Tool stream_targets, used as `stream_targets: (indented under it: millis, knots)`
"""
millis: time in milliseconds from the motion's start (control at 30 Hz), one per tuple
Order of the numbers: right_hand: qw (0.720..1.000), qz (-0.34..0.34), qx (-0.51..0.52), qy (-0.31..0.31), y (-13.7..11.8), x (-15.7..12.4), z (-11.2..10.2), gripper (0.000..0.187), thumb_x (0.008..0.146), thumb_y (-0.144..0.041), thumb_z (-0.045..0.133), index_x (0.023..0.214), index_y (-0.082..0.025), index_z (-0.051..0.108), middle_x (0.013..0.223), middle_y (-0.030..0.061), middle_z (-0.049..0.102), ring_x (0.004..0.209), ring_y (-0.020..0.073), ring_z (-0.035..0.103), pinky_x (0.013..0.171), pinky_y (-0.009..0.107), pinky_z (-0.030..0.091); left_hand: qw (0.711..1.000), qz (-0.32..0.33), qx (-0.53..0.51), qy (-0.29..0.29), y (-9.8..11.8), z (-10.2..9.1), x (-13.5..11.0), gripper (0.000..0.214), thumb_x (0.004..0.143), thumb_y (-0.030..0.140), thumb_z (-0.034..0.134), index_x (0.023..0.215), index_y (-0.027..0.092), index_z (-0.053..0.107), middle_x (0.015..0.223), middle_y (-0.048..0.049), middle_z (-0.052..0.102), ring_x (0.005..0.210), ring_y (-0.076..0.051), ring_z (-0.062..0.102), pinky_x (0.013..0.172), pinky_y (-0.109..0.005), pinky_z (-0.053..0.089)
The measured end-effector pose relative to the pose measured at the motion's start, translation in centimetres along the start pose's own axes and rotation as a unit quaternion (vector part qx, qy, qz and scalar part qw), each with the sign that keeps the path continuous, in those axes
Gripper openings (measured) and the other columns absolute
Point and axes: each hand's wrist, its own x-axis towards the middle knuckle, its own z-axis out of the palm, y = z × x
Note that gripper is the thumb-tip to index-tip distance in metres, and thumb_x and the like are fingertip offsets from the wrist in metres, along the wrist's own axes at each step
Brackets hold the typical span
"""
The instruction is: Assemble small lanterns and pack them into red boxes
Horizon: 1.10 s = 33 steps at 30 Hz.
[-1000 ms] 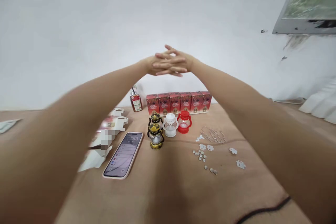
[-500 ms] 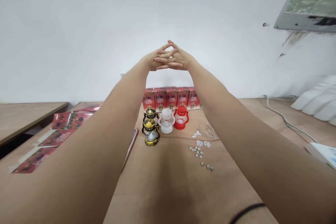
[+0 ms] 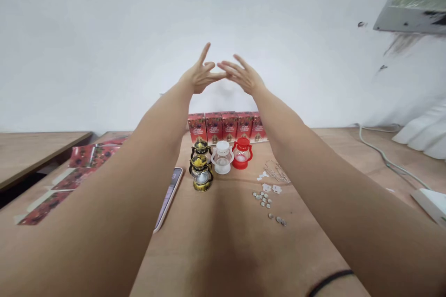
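Left hand (image 3: pixel 199 75): raised at arm's length before the white wall (image 3: pixel 104 32); fingers spread and released, grasping nothing, index pointing up.
Right hand (image 3: pixel 244 75): at 3 o'clock of the left hand, fingers loose and extended, empty; its fingertips just meet or nearly meet those of the left hand, and which cannot be told.
Step in hand: a stretch of both arms, by judgement; it goes well if both arms stay high, well above the table (image 3: pixel 226 250).
Lanterns: directly below the hands, a black-and-gold pair (image 3: pixel 200 172), a white one (image 3: pixel 222 158) and a red one (image 3: pixel 242 153), upright, close together.
Red boxes (image 3: pixel 226 126): a row at 12 o'clock of the lanterns, against the wall.
Button cells (image 3: pixel 265 200): scattered at 4 o'clock of the lanterns, with small white tabs (image 3: pixel 272 189) and wire handles (image 3: pixel 277 171) nearby.
Phone (image 3: pixel 168 195): at 8 o'clock of the lanterns, partly hidden by the left forearm.
Flat cartons (image 3: pixel 80 167): at 9 o'clock, lying unfolded.
Obstruction: lowering arms could topple the lanterns, as a judgement.
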Motion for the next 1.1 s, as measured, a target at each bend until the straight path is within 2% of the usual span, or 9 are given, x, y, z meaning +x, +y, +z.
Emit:
stream_targets:
  millis: [100, 267, 533, 633, 700, 767, 833, 933, 1100]
  knots:
    - [1.000, -0.013, -0.001, -0.025, 1.0, -2.8, -0.2, 0.051, 0.086, -0.015, 0.027, 0.135, -0.020, 0.042, 0.148, 0.0021, 0.035, 0.140, 0.0271, 0.023, 0.104, 0.063, 0.018, 0.999, 0.036, -0.035, -0.011, -0.5, 0.3, -2.1, 0.066, 0.082, 0.065, 0.033, 0.139, 0.032, 0.035, 0.149, 0.0065, 0.031, 0.140, -0.029, 0.008, 0.105, -0.060, -0.023]
    - [0.992, -0.047, 0.045, -0.105, 1.4, -5.9, -1.2, 0.055, 0.088, -0.022, 0.035, 0.142, -0.024, 0.025, 0.154, 0.0002, 0.022, 0.142, 0.0278, 0.014, 0.104, 0.068, 0.004, 0.995, 0.072, -0.070, -0.003, -2.0, 0.4, -4.1, 0.068, 0.081, 0.071, 0.024, 0.139, 0.036, 0.032, 0.154, 0.0148, 0.014, 0.142, -0.027, -0.001, 0.103, -0.056, -0.030]
    - [0.982, 0.102, 0.065, -0.142, 1.4, -9.7, 0.3, 0.054, 0.089, -0.048, 0.038, 0.138, -0.026, 0.035, 0.147, 0.0031, 0.036, 0.135, 0.0340, 0.030, 0.104, 0.067, 0.018, 0.992, -0.072, -0.107, 0.005, -2.6, -0.2, -5.5, 0.077, 0.075, 0.080, 0.021, 0.140, 0.040, 0.027, 0.152, 0.0264, 0.000, 0.140, -0.031, -0.008, 0.101, -0.049, -0.037]
    - [0.959, 0.212, 0.068, -0.177, 1.6, -11.0, 1.7, 0.060, 0.087, -0.058, 0.035, 0.132, -0.019, 0.044, 0.135, 0.0126, 0.050, 0.122, 0.0357, 0.047, 0.101, 0.062, 0.028, 0.973, -0.168, -0.134, -0.079, -2.5, 1.5, -5.3, 0.083, 0.075, 0.079, 0.024, 0.144, 0.034, 0.025, 0.154, 0.0135, 0.012, 0.140, -0.037, -0.008, 0.104, -0.059, -0.024]
    - [0.915, 0.300, 0.133, -0.233, 1.2, -11.5, 2.5, 0.066, 0.086, -0.064, 0.028, 0.131, -0.019, 0.045, 0.122, 0.0148, 0.060, 0.108, 0.0338, 0.058, 0.094, 0.056, 0.039, 0.945, -0.207, -0.183, -0.173, -1.7, 2.9, -5.1, 0.087, 0.074, 0.078, 0.028, 0.146, 0.028, 0.022, 0.152, 0.0000, 0.024, 0.140, -0.039, 0.007, 0.108, -0.060, -0.004]
    - [0.866, 0.338, 0.228, -0.290, 0.4, -11.9, 3.1, 0.071, 0.083, -0.070, 0.027, 0.135, -0.023, 0.040, 0.118, 0.0131, 0.063, 0.102, 0.0309, 0.061, 0.089, 0.049, 0.045, 0.909, -0.217, -0.249, -0.254, -0.3, 4.3, -5.1, 0.095, 0.070, 0.078, 0.037, 0.147, 0.026, 0.017, 0.147, -0.0081, 0.032, 0.134, -0.036, 0.028, 0.109, -0.051, 0.018]
    - [0.842, 0.324, 0.278, -0.329, -0.6, -12.2, 3.5, 0.080, 0.074, -0.075, 0.043, 0.138, -0.028, 0.036, 0.126, 0.0103, 0.059, 0.107, 0.0316, 0.059, 0.089, 0.048, 0.046, 0.883, -0.212, -0.286, -0.305, 1.6, 5.6, -5.4, 0.106, 0.061, 0.078, 0.050, 0.147, 0.027, 0.015, 0.145, -0.0107, 0.036, 0.128, -0.033, 0.039, 0.105, -0.043, 0.030]
    - [0.855, 0.312, 0.238, -0.338, -1.9, -12.9, 3.7, 0.092, 0.058, -0.074, 0.063, 0.137, -0.033, 0.037, 0.133, 0.0081, 0.055, 0.115, 0.0398, 0.052, 0.091, 0.058, 0.041, 0.912, -0.228, -0.223, -0.258, 4.1, 7.3, -6.1, 0.113, 0.053, 0.077, 0.060, 0.146, 0.028, 0.017, 0.140, -0.0139, 0.040, 0.125, -0.039, 0.039, 0.101, -0.046, 0.034]
    - [0.880, 0.305, 0.193, -0.309, -2.6, -13.7, 3.6, 0.088, 0.062, -0.074, 0.059, 0.137, -0.032, 0.037, 0.134, 0.0100, 0.053, 0.118, 0.0442, 0.047, 0.088, 0.067, 0.035, 0.927, -0.260, -0.167, -0.211, 5.2, 8.5, -6.5, 0.091, 0.066, 0.075, 0.051, 0.143, 0.035, 0.025, 0.128, -0.0132, 0.048, 0.118, -0.040, 0.042, 0.093, -0.049, 0.039]
